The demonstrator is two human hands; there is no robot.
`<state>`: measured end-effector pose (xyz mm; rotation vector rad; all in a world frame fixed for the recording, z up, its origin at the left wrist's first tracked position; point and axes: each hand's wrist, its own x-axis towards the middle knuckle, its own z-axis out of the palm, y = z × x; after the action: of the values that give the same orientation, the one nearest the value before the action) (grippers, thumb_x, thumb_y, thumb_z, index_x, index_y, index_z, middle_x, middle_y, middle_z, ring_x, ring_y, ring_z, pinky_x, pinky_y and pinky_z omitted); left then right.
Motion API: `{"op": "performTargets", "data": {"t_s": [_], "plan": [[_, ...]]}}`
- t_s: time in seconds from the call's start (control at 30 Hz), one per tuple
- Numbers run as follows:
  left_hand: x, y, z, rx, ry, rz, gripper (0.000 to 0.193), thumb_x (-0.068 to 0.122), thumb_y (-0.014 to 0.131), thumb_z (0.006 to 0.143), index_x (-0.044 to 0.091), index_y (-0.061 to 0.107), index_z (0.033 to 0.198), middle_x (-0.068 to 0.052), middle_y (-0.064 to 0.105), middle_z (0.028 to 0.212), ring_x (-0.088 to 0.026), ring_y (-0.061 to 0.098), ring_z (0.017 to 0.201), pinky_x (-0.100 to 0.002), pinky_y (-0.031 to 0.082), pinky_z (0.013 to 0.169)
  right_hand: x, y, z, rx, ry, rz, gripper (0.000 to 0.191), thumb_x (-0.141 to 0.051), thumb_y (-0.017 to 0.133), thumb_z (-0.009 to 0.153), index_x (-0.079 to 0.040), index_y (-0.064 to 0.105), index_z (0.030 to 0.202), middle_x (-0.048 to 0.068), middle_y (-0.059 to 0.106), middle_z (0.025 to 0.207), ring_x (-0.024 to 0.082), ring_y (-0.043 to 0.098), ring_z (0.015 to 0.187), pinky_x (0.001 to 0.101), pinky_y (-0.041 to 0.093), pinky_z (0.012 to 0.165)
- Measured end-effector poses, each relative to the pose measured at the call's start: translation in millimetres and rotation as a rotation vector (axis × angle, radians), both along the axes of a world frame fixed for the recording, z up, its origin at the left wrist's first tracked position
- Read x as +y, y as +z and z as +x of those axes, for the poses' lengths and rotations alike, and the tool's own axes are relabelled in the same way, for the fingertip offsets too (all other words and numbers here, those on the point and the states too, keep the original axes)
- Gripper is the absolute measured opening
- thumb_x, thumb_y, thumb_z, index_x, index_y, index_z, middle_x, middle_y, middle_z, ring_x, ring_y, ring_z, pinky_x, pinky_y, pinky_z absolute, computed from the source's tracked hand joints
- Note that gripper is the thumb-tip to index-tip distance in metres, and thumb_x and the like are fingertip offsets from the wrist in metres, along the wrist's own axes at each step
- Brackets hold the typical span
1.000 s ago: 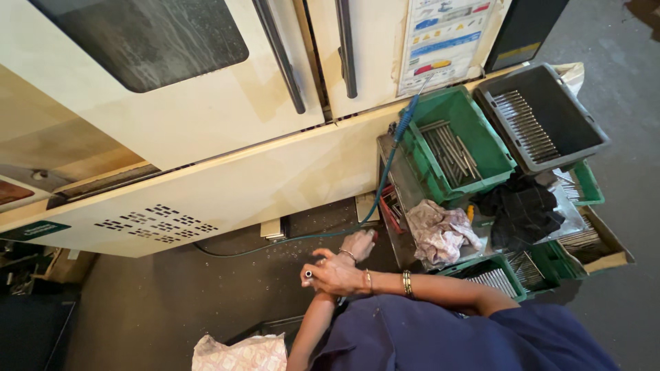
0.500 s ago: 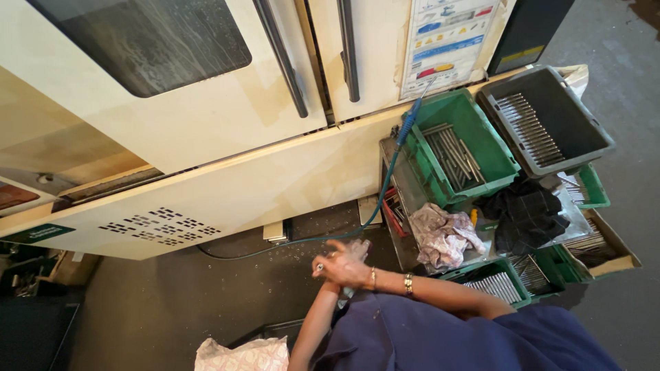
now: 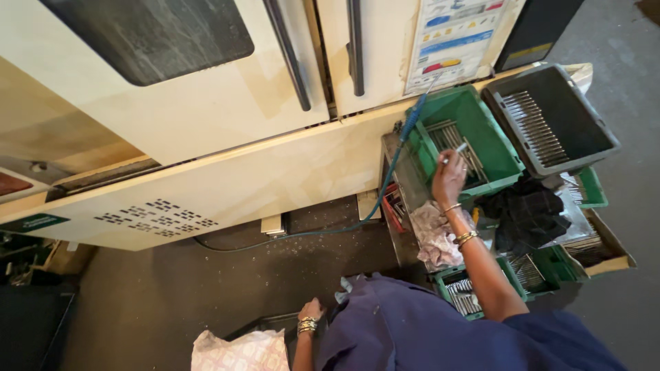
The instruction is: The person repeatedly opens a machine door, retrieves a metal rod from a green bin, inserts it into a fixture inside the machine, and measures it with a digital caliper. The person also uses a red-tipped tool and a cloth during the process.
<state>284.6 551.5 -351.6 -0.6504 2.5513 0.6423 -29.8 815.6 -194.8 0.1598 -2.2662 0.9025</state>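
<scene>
One metal rod [image 3: 459, 148] in right hand [image 3: 448, 180]

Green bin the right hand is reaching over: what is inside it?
The green bin holds a row of thin metal rods lying on its floor. The right hand, holding a small metal piece, covers the near corner, so anything there is hidden.

Head-worn view, steeply downward, mid-distance
</scene>
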Motion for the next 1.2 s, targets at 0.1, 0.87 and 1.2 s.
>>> {"op": "performTargets", "data": {"t_s": [0.1, 0.87, 1.2], "plan": [[5.9, 15.2, -1.8, 0.111, 0.096, 0.094, 0.045, 0.043, 0.074, 0.085, 0.007, 0.064, 0.11, -0.021, 0.072, 0.106, -0.043, 0.067, 0.102, -0.052, 0.053, 0.087, -4.7, 0.7, -8.3, -0.213, -0.086, 0.046, 0.021, -0.028, 0.056, 0.107, -0.009, 0.061, 0.114, 0.021, 0.065, 0.103, 0.046, 0.061, 0.097, 0.0567, 0.046, 0.082], [-44.7, -13.5, 33.8, 0.293, 0.378, 0.349, 0.034, 0.035, 0.073, 0.083, 0.01, 0.073, 0.106, -0.017, 0.075, 0.104, -0.035, 0.072, 0.101, -0.044, 0.057, 0.089, -4.5, 7.5, -29.4, -0.45, -0.126, 0.048, 0.078, -0.062, 0.047, 0.112, 0.013, 0.068, 0.103, 0.04, 0.066, 0.104, 0.056, 0.063, 0.102, 0.0622, 0.048, 0.089], [-73.7, 15.4, 20.2, 0.13, 0.314, 0.263, 0.027, 0.033, 0.074, 0.084, 0.014, 0.074, 0.103, -0.014, 0.076, 0.102, -0.034, 0.072, 0.1, -0.043, 0.055, 0.089, -15.8, 21.0, -10.7, -0.396, -0.198, 0.13, 0.074, -0.061, 0.043, 0.113, 0.01, 0.064, 0.109, 0.037, 0.066, 0.105, 0.055, 0.063, 0.099, 0.063, 0.047, 0.085]]}}
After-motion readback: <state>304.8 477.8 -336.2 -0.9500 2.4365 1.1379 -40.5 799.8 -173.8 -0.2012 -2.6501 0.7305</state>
